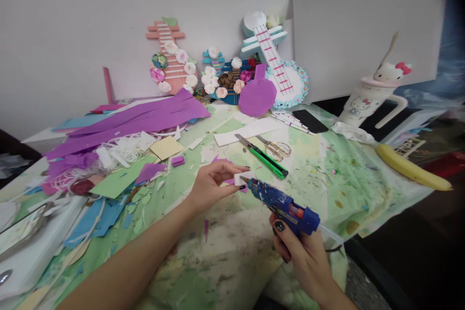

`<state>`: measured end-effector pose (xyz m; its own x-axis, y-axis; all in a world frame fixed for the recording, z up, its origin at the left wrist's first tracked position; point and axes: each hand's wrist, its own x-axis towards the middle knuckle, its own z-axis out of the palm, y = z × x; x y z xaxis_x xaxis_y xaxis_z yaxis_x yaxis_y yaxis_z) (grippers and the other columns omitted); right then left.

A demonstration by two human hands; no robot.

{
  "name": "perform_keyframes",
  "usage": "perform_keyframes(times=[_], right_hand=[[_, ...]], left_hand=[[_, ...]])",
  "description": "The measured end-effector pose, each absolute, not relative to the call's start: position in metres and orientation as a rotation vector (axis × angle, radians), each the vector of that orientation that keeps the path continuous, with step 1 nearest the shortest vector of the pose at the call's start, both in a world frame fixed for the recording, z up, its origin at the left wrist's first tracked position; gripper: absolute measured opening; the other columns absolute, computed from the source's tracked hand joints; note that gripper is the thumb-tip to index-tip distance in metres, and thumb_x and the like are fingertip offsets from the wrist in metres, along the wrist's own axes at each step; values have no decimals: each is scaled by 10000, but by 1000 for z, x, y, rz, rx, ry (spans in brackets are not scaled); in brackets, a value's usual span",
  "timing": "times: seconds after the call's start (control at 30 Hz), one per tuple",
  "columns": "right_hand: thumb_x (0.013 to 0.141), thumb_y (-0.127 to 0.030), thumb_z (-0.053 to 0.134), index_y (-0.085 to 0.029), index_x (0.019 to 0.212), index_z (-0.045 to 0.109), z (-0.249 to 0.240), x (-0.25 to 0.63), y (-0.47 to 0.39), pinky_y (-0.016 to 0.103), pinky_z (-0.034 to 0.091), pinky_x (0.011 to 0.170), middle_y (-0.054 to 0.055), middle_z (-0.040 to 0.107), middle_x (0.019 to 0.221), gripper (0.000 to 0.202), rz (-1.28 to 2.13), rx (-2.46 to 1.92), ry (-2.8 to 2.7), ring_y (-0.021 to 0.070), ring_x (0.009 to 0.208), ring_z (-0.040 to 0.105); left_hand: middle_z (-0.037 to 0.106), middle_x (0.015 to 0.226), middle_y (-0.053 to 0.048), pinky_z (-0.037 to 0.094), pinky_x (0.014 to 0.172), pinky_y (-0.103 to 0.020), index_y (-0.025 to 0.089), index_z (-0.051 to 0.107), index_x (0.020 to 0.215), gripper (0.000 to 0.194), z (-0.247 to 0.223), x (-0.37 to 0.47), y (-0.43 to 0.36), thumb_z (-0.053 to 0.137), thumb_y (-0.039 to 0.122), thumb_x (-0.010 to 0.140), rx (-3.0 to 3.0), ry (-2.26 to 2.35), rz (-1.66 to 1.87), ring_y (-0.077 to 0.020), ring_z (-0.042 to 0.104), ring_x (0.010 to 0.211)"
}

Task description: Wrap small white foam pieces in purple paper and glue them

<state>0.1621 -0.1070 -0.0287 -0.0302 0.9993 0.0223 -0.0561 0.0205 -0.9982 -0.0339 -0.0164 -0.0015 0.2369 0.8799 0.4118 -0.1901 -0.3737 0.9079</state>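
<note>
My left hand (214, 181) pinches a small white foam piece (240, 178) between thumb and fingertips above the middle of the table. In my right hand (301, 254) is a blue hot glue gun (286, 206), its fingers wrapped around the handle. The gun's nozzle points at the white piece and is at or very close to its face; I cannot tell if they touch. A clear glue stick (332, 235) sticks out of the gun's back. Behind the hands lie a green utility knife (267, 157) and gold-handled scissors (276, 147).
Purple foam sheets (145, 121), scraps and white string (119, 152) crowd the left side. Decorated guitar shapes (172, 58) and a purple cutout (257, 94) lean on the wall. A phone (310, 121), a cup (363, 101) and a banana (410, 167) are to the right.
</note>
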Motion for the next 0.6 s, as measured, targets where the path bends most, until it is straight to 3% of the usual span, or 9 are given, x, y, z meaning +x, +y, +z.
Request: perform_keyframes(times=[0.37, 0.6], right_hand=[[866, -502, 515, -189, 656, 458, -32, 168, -106, 207, 248, 372, -70, 325, 455, 380, 1119, -1183, -1224, 57, 387, 252], [862, -519, 507, -191, 654, 469, -27, 167, -105, 208, 245, 365, -71, 324, 423, 390, 1072, -1205, -1240, 65, 375, 266]], left_hand=[[736, 963, -113, 580, 837, -345, 139, 683, 808, 203, 0, -34, -15, 752, 38, 645, 1480, 644, 1412, -231, 675, 999], [742, 935, -99, 588, 801, -333, 147, 694, 806, 219, -3, -34, -14, 744, 14, 640, 1486, 612, 1410, -222, 685, 957]])
